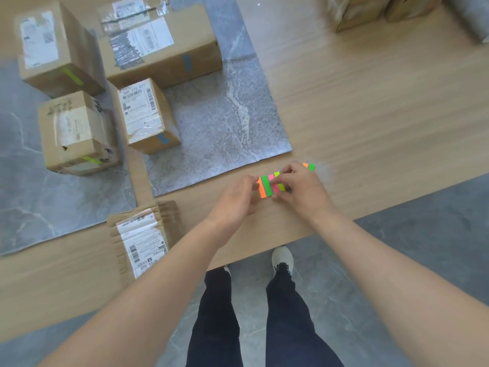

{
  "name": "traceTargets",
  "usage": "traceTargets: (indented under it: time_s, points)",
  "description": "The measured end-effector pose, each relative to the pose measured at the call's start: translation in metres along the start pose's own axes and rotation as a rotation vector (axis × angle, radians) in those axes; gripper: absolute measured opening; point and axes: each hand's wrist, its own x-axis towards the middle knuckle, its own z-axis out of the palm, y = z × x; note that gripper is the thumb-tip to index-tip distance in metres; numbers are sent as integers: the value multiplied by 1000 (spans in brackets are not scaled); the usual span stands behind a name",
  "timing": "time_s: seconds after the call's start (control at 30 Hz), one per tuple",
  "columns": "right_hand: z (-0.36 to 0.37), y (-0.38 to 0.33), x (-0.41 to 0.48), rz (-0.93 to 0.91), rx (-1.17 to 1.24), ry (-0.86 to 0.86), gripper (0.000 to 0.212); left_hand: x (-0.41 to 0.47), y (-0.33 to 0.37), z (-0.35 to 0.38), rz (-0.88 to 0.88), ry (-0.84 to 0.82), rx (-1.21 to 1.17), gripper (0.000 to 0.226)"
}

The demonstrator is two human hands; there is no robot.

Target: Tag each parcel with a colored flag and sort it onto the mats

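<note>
A pad of colored flags (267, 186) with orange, green, pink and yellow strips lies near the table's front edge. My left hand (235, 200) holds its left end. My right hand (301, 186) pinches at the pink and yellow strips, covering the pad's right part. On the left grey mat (31, 186) stand two boxes with yellow-green flags (57, 47) (76, 133). On the middle grey mat (227, 123) stand two boxes with blue flags (161, 46) (146, 115). A padded envelope parcel (144, 239) lies at the front, below the mats.
More parcels (354, 11) sit at the table's far right corner. The wooden table (370, 102) stretches to the right of the mats. My legs and a shoe (282, 258) show below the front edge on a grey floor.
</note>
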Motion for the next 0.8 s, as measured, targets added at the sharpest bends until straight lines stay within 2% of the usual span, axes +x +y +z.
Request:
traceTargets:
  time_s: [0.1,0.23,0.37,0.5,0.67,0.8]
  points:
    - [-2,0,6,22,37,1,31,5,-7,-3,85,-1,180,25]
    - [-2,1,12,49,66,8,24,9,-12,-9,266,-54,566,40]
    - [-7,0,17,50,53,-40,24,18,-22,-14,413,-74,888,42]
    - [-8,-1,18,-6,17,-8,16,23,-30,-16,507,-70,1195,36]
    - [-8,1,11,-157,-104,7,8,18,-35,-13,558,-56,1340,43]
    - [-10,2,6,-258,-164,15,9,16,-36,-11,565,-30,1347,43]
